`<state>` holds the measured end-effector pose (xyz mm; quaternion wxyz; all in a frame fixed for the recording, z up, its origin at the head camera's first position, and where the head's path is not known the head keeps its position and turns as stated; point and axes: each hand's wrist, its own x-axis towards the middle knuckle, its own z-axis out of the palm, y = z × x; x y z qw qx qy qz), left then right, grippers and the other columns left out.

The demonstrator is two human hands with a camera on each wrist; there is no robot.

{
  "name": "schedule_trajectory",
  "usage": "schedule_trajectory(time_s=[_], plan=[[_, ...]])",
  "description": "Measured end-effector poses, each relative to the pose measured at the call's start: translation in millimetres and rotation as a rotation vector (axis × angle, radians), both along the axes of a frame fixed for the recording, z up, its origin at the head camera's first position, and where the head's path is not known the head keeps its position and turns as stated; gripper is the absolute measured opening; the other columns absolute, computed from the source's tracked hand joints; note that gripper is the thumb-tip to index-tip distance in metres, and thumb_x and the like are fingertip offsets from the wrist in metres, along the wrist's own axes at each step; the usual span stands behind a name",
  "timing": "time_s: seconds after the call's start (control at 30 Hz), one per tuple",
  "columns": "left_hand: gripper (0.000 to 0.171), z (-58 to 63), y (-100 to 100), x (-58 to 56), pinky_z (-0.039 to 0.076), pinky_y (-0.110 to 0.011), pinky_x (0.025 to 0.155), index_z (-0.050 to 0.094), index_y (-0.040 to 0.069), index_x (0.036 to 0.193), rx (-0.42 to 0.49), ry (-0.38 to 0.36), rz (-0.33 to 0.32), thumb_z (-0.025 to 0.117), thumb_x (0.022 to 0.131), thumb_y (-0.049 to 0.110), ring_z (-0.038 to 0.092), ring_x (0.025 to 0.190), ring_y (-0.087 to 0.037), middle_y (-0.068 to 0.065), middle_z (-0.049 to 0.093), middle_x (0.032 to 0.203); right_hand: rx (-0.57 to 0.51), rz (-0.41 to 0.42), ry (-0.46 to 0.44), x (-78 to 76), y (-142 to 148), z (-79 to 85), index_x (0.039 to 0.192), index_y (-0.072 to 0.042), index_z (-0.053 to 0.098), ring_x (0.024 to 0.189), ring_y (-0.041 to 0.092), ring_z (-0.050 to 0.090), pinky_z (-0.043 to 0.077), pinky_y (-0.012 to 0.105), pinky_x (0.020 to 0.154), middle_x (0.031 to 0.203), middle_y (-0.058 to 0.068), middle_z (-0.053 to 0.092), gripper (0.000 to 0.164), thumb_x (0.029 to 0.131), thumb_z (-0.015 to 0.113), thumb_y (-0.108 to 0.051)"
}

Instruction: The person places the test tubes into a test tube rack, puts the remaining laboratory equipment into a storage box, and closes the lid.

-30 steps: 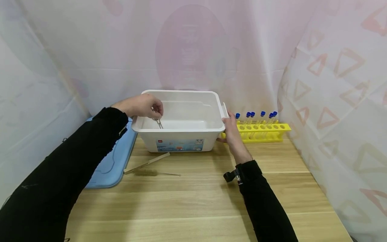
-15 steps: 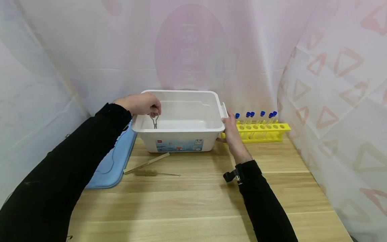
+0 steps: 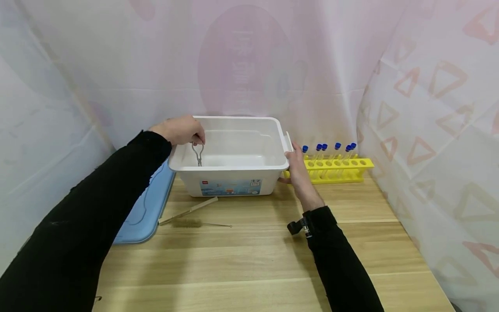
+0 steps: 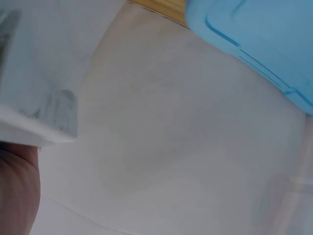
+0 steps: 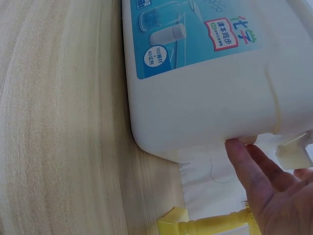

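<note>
A white plastic storage box [image 3: 230, 177] stands on the table, its top uncovered and a blue label on the front. My left hand [image 3: 180, 130] reaches over its left rim and pinches slim metal tongs [image 3: 198, 155], which hang down inside the box. Their lower end is hidden by the front wall. In the left wrist view only part of the left hand [image 4: 18, 188] shows, below the box's white edge. My right hand [image 3: 299, 173] grips the box's right end by the handle, thumb near the rim; in the right wrist view its fingers [image 5: 244, 164] touch the side wall.
A yellow test tube rack [image 3: 339, 169] with several blue-capped tubes stands right of the box. A blue lid [image 3: 146, 212] lies at the left. In front of the box lie a wooden test tube clamp [image 3: 189, 211] and a test tube brush [image 3: 187, 223].
My left hand has moved slightly left and up with the tongs, which now hang more upright inside the box. The right hand keeps its grip on the box.
</note>
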<state>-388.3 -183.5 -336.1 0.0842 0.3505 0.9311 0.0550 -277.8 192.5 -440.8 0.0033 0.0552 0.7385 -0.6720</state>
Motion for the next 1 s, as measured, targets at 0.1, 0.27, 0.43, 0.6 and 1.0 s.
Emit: schedule_trajectory(time_s=[0.1, 0.27, 0.43, 0.6, 1.0], plan=[[0.015, -5.8, 0.9, -3.1, 0.071, -0.049, 0.098, 0.091, 0.004, 0.112, -0.049, 0.024, -0.031, 0.076, 0.114, 0.005, 0.077, 0.098, -0.025, -0.012, 0.087, 0.104, 0.004, 0.005, -0.001, 0.9, 0.1, -0.8, 0.187, -0.037, 0.02, 0.168, 0.051, 0.049, 0.058, 0.087, 0.121, 0.193, 0.013, 0.026, 0.079, 0.113, 0.044, -0.05], [0.012, -13.3, 4.7, -3.6, 0.068, -0.05, 0.098, 0.088, 0.005, 0.106, -0.108, 0.066, -0.035, 0.079, 0.112, 0.007, 0.072, 0.097, -0.027, -0.011, 0.084, 0.101, 0.003, 0.01, 0.015, 2.8, -0.1, -1.6, 0.188, -0.036, 0.019, 0.169, 0.051, 0.048, 0.06, 0.086, 0.119, 0.192, 0.014, 0.028, 0.08, 0.113, 0.045, -0.05], [0.006, -21.3, 5.0, -9.2, 0.068, -0.054, 0.105, 0.087, 0.005, 0.108, -0.146, 0.083, -0.018, 0.081, 0.11, 0.004, 0.075, 0.107, -0.033, -0.014, 0.085, 0.113, 0.001, 0.003, 0.022, 4.5, 0.1, -1.6, 0.188, -0.035, 0.021, 0.165, 0.053, 0.052, 0.062, 0.085, 0.116, 0.19, 0.016, 0.031, 0.081, 0.112, 0.046, -0.051], [0.012, -22.0, 6.5, -11.0, 0.068, -0.057, 0.112, 0.086, 0.004, 0.119, -0.185, 0.06, -0.012, 0.076, 0.113, 0.003, 0.075, 0.116, -0.036, -0.017, 0.084, 0.125, 0.014, 0.006, 0.026, 7.7, 1.0, -0.3, 0.188, -0.037, 0.021, 0.162, 0.054, 0.054, 0.061, 0.086, 0.117, 0.189, 0.016, 0.031, 0.081, 0.112, 0.047, -0.052], [0.021, -14.6, 13.1, -4.1, 0.069, -0.057, 0.113, 0.084, 0.003, 0.132, -0.293, 0.077, -0.077, 0.069, 0.118, 0.007, 0.077, 0.123, -0.038, -0.021, 0.083, 0.133, 0.0, 0.009, 0.022, 10.0, 2.7, 1.8, 0.187, -0.036, 0.022, 0.164, 0.054, 0.052, 0.06, 0.087, 0.117, 0.189, 0.015, 0.032, 0.08, 0.113, 0.047, -0.051]])
